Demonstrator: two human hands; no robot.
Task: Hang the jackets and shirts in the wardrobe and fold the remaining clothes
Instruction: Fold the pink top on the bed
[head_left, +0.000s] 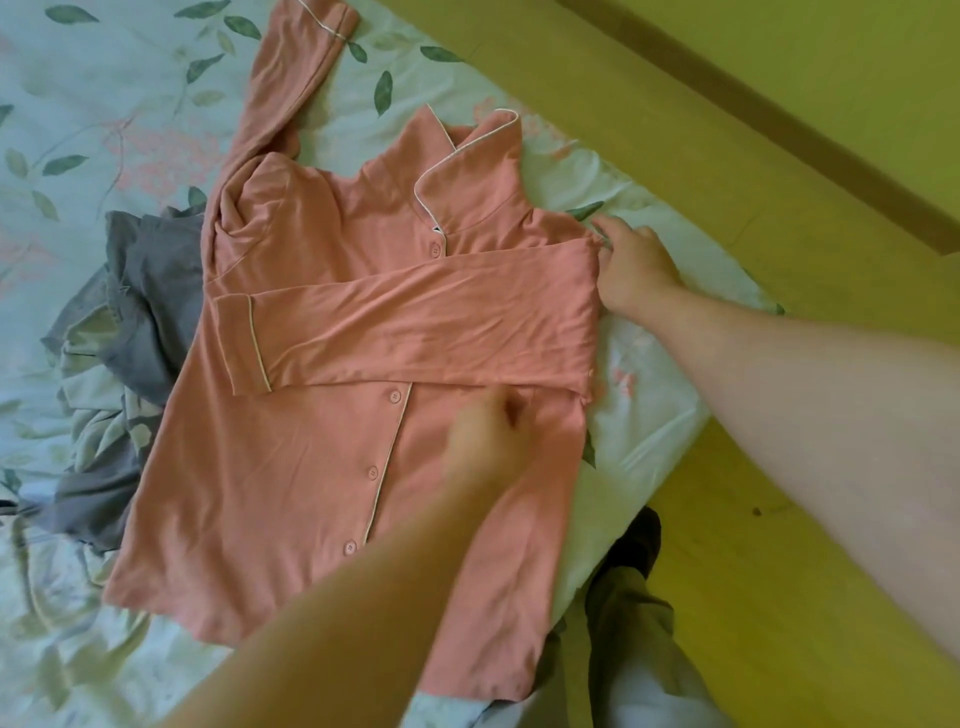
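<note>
Salmon-pink buttoned pyjama shirt with cream piping (322, 467) lies flat, front up, on pale floral bed sheet (78, 130); one sleeve (415, 322) is folded across the chest and the other sleeve (291, 78) is stretched out, so the folding looks barely begun. Right hand (631, 265) pinches the folded shoulder edge; left hand (488, 431) is over the front panel, too blurred to read its grip. Crumpled grey garment (124, 322) lies unfolded, partly under the shirt's far side, and could snag the next fold; no wardrobe in view.

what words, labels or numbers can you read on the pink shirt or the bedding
No readable text anywhere.
pink shirt: plain, no print or logo.
dark tag inside its collar: too small to read.
bed sheet: leaves and flowers only, no words.
</note>
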